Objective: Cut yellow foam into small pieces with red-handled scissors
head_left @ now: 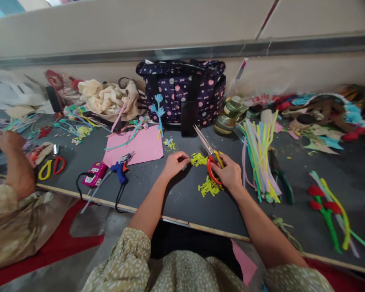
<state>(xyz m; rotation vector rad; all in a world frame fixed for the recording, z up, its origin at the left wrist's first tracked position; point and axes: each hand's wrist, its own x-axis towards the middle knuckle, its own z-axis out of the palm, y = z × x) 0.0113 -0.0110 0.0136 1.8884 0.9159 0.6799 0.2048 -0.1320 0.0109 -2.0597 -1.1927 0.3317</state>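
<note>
My right hand (230, 173) grips a pair of scissors (213, 156) with red and yellow handles. Their blades point away from me and to the left, slightly parted. Close by on the left, my left hand (175, 165) is closed in a pinch; a small pale bluish bit shows at its fingertips, too small to name. Between the hands lies a pile of short yellow-green cut pieces (198, 159). A second pile of such cut pieces (210, 187) lies nearer me, below the scissors.
A dotted dark bag (176, 87) stands at the back with a phone (189, 117) against it. Left are pink foam (140, 148), a glue gun (121, 172) and a power strip (95, 174). Right lies a bundle of fuzzy stems (260, 162). Another person's hand (10, 142) works far left.
</note>
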